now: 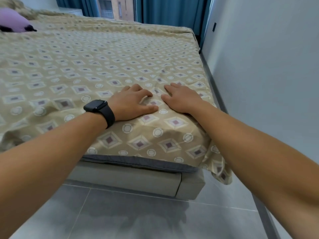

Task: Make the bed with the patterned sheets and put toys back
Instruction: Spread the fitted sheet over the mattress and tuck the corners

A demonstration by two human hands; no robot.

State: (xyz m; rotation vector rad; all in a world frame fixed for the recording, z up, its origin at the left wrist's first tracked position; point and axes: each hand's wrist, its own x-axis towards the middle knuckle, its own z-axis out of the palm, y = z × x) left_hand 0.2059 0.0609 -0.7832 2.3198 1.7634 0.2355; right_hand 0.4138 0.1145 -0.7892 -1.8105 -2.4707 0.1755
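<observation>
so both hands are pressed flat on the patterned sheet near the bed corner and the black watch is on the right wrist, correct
Not quite: the black watch is on the left wrist, not the right. The head view shows it. The rest holds: the left hand and right hand lie flat on the patterned sheet near the bed corner.

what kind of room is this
Most likely a bedroom in a home. A bed covered with a patterned sheet fills most of the view, teal curtains hang at a window behind it, and a purple plush toy lies near the head end.
</observation>
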